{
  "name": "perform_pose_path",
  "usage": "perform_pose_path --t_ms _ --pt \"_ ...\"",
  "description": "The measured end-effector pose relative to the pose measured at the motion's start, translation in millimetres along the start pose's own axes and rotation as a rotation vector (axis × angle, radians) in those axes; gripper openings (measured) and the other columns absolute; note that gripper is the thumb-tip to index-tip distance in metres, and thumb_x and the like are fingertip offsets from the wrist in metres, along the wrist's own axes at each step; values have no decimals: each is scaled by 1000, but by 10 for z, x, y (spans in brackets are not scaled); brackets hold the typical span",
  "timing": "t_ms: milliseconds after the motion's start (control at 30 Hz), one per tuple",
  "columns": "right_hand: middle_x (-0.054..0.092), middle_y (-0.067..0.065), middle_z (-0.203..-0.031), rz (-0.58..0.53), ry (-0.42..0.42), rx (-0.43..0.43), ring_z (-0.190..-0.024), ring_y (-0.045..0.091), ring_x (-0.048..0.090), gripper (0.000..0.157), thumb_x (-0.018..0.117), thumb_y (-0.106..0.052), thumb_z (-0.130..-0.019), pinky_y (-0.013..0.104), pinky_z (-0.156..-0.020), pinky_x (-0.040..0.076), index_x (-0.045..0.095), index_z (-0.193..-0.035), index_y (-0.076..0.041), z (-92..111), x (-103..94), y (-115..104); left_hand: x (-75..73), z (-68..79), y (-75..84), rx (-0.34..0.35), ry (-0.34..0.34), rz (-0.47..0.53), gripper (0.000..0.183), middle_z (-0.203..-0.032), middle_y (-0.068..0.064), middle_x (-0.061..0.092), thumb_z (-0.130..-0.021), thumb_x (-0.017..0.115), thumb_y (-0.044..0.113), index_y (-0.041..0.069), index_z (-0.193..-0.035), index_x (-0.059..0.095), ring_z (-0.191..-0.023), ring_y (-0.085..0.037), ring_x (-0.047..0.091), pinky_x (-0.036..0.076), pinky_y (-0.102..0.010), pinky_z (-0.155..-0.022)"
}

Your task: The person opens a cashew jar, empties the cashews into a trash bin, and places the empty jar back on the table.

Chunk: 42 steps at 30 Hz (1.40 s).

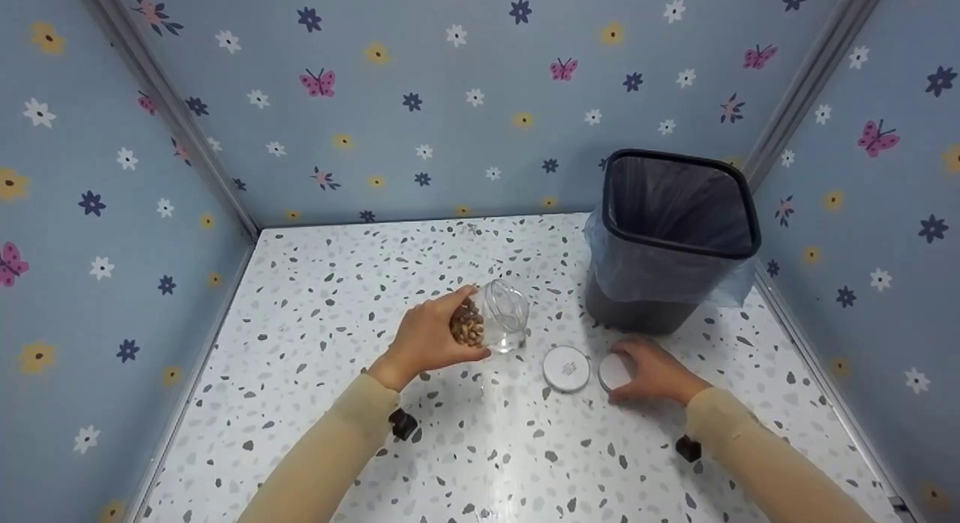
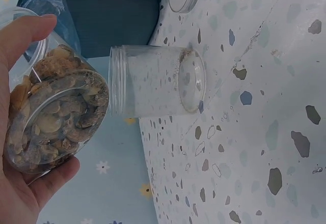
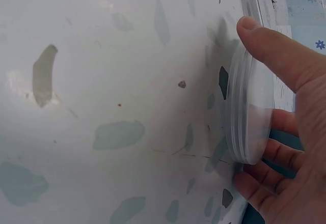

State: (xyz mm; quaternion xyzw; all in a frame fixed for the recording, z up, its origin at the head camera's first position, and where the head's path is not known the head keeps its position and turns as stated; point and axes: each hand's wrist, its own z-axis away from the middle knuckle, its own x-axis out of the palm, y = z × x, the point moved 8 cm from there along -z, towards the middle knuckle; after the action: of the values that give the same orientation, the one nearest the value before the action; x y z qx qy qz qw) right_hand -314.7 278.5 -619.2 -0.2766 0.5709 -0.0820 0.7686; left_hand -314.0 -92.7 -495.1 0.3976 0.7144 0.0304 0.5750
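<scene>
My left hand [image 1: 429,334] grips a clear jar [image 2: 56,117] partly filled with brown and tan dried pieces [image 1: 466,325]. The jar is tipped, its base toward the left wrist camera and its mouth toward the right in the head view. Just beyond it, a second clear jar [image 2: 158,81] stands upright on the table without a lid; inside it are only small brown crumbs near the bottom. At the right, my right hand [image 1: 651,371] holds a round white lid [image 3: 252,107] by its edge, thumb on one side and fingers on the other, low over the table.
Another white lid [image 1: 566,369] lies flat between the jars and the right hand. Behind that hand stands a dark bin [image 1: 637,313] lined with a blue bag. Flower-patterned panels [image 1: 450,95] wall in the speckled table [image 1: 315,298] at the back and sides.
</scene>
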Motion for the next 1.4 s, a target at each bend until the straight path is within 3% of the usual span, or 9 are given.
perform_pose_path --t_ms 233,667,1033,1233,1400 --pt "53 24 -158 14 -14 26 -149 47 48 96 101 -42 -70 62 -128 36 61 -149 -5 -6 8 8 -15 -17 9 9 8 -5 94 -127 -11 79 -73 99 46 14 -152 61 -106 -28 77 65 -48 -91" --pt "47 33 -160 73 9 -19 -150 55 44 96 100 -39 -70 65 -126 37 61 -150 -3 7 22 -27 -17 -17 22 -6 -13 -6 96 -127 -12 78 -75 97 49 13 -155 59 -107 -29 77 64 -50 -91" --pt "53 25 -158 61 3 -22 -150 50 47 99 101 -39 -69 63 -127 37 59 -152 -3 18 -17 -59 5 -17 12 2 -8 -15 95 -126 -10 78 -75 96 52 14 -155 59 -107 -27 77 65 -48 -92" --pt "60 24 -147 46 38 -68 -139 47 56 89 97 -42 -77 63 -123 42 63 -148 -1 13 -108 -135 -7 -11 21 -6 -5 -6 94 -128 -10 78 -75 97 48 15 -154 59 -108 -27 77 65 -49 -93" --pt "64 26 -141 21 104 -130 -130 47 62 69 89 -27 -89 62 -115 49 64 -144 5 2 -189 -217 -19 -12 36 -2 -4 -6 95 -128 -11 78 -75 97 48 13 -154 59 -107 -28 77 65 -50 -92"
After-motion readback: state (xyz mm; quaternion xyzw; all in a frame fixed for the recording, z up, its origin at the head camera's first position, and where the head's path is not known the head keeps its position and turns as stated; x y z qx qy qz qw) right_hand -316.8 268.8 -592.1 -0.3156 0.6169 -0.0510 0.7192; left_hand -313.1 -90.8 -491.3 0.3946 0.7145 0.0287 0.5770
